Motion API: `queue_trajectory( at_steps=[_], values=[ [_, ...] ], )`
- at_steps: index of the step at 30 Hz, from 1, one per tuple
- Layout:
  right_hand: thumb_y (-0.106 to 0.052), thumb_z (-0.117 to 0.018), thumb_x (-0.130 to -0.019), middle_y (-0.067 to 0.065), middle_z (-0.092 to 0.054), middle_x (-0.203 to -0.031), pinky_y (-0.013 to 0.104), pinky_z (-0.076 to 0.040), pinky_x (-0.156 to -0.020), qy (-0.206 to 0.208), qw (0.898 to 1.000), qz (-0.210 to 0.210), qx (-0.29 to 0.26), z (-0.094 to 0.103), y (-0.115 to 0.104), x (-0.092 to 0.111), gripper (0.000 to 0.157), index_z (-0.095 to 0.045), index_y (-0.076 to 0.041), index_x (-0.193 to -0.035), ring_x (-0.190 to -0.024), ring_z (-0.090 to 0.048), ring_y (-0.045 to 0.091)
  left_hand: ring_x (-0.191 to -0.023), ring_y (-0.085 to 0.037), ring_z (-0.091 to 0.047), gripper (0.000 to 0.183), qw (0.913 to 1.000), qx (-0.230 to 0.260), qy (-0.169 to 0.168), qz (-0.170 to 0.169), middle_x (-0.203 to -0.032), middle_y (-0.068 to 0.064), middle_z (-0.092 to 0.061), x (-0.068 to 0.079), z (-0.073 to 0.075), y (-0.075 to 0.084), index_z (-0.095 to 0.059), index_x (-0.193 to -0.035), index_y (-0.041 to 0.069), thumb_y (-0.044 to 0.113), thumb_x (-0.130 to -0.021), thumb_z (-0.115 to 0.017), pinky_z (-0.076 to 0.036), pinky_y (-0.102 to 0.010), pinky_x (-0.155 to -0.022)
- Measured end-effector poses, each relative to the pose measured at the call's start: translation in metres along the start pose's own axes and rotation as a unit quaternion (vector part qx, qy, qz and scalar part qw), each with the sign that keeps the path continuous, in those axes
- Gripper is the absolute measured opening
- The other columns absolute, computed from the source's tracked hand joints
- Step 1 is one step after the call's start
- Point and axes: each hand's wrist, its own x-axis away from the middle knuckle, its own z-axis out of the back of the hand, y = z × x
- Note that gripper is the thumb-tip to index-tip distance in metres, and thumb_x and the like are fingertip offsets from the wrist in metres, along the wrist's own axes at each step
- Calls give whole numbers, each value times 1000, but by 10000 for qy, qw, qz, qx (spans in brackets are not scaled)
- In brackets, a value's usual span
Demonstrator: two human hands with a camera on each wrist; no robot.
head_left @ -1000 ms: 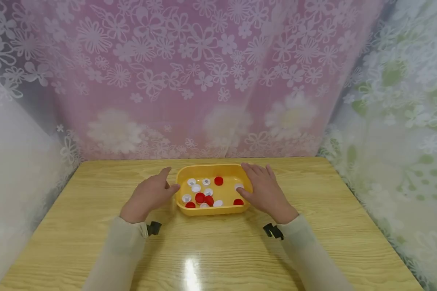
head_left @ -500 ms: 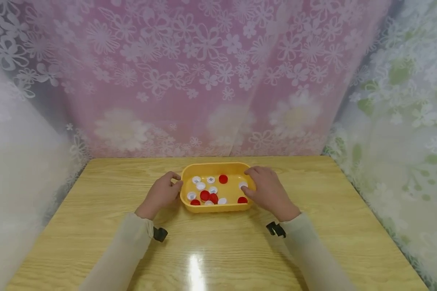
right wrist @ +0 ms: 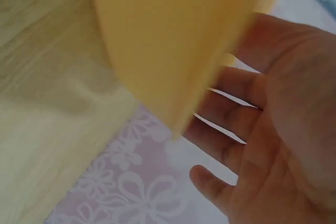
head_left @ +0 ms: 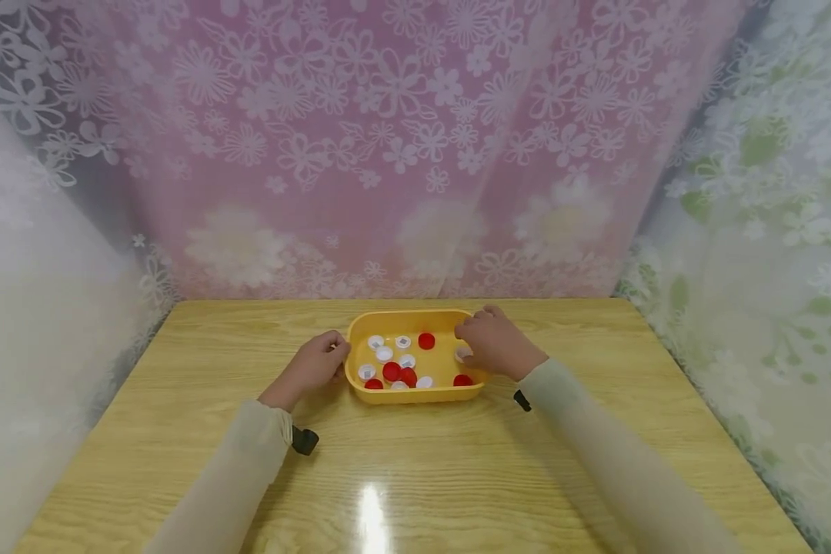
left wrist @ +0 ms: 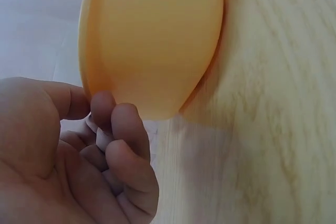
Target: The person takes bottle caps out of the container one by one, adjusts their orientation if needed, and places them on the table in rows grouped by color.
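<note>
A yellow plastic tray [head_left: 415, 397] sits on the table with several red and white bottle caps in it. My left hand [head_left: 312, 363] pinches the tray's left rim between thumb and fingers; the left wrist view shows the thumb and index fingertips on the edge. Over the right end of the tray reaches my right hand [head_left: 500, 345], its fingers inside, right at a white cap [head_left: 462, 354] that they partly hide. In the right wrist view those fingers are spread apart behind the tray's wall. A red cap [head_left: 425, 341] lies alone toward the back.
The wood-grain table [head_left: 402, 477] runs back to a pink flowered curtain [head_left: 388, 192]. Pale sheets hang on the left and right sides. More caps cluster at the tray's left and front, such as a white one [head_left: 367, 372] with a grey square mark.
My left hand has moved from beside the tray onto its left rim and now pinches it. My right hand has turned inward and reaches over the right rim, fingers lower by the white cap.
</note>
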Motion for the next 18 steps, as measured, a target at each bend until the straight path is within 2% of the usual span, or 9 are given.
queue_trajectory(
  at_steps=[4, 9, 13, 16, 18],
  values=[
    [-27, -70, -98, 5, -72, -98, 62, -34, -114, -528, 9981, 1, 318, -10, -1, -6, 13, -72, -15, -99, -101, -65, 33, -59, -19, -50, 31, 10000, -11, 33, -5, -74, -10, -60, 1, -1, 1, -57, -91, 9, 32, -110, -48, -41, -30, -56],
    [-27, -68, -99, 6, -71, -99, 59, -38, -111, -651, 9972, -98, 360, -15, -3, -10, 12, -72, -16, -99, -101, -64, 32, -61, -21, -52, 31, 9999, 68, 74, 11, -76, -11, -60, 1, -3, 1, -57, -91, 8, 31, -110, -49, -42, -30, -57],
    [-25, -69, -100, 3, -66, -91, 49, -49, -93, -662, 9975, -214, -77, -16, -3, -13, 13, -71, -15, -92, -90, -58, 28, -62, -21, -51, 30, 9996, 268, 74, 40, -76, -9, -59, 3, -4, 1, -56, -91, 7, 30, -110, -49, -41, -30, -58],
    [-23, -69, -99, 1, -63, -86, 42, -49, -81, -645, 9968, -302, -355, -19, -1, -15, 16, -70, -15, -86, -85, -53, 25, -60, -19, -48, 30, 9994, 340, 59, 90, -74, -6, -57, 5, -3, 2, -56, -92, 8, 31, -111, -49, -40, -29, -57],
    [-22, -69, -99, 0, -62, -84, 40, -49, -79, -580, 9970, -332, -387, -22, -1, -15, 18, -70, -15, -83, -84, -52, 24, -60, -19, -47, 30, 9995, 285, 51, 121, -73, -6, -57, 6, -3, 3, -56, -92, 8, 31, -110, -50, -39, -29, -57]
  ],
)
